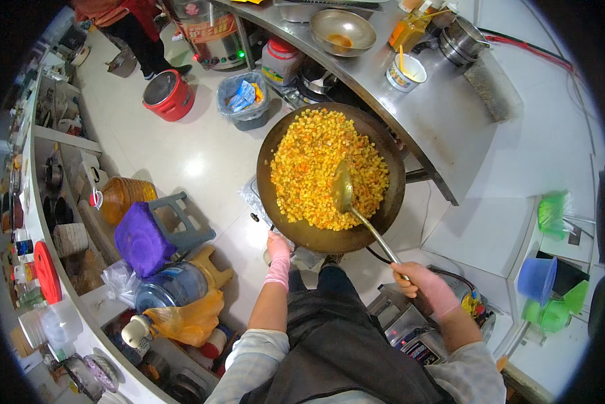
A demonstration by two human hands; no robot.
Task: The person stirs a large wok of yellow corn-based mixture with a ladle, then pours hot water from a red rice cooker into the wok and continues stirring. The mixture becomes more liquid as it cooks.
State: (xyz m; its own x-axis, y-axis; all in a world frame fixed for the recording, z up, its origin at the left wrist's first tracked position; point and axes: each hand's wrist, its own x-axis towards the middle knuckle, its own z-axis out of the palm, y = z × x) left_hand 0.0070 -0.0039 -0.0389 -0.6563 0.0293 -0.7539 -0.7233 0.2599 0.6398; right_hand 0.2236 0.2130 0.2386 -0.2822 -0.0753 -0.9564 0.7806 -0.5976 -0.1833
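Note:
A large dark wok (393, 202) stands before me, full of diced yellow and orange food (322, 156). My right hand (417, 283) is closed around the metal handle of a ladle (342, 189), whose bowl rests on the food towards the right of the wok. At the wok's lower left edge is my left hand (277, 247), its fingers curled at what seems to be the wok's handle; the grip itself is mostly hidden. Pink sleeve-like covers show at both wrists.
A steel worktable (433, 136) at upper right holds a metal bowl (343, 33) and a patterned cup (406, 76). Beyond the wok are a lined bin (243, 101) and a red pot (168, 96). At left stand a stool (181, 217) and a water jug (171, 285). Another person stands at upper left.

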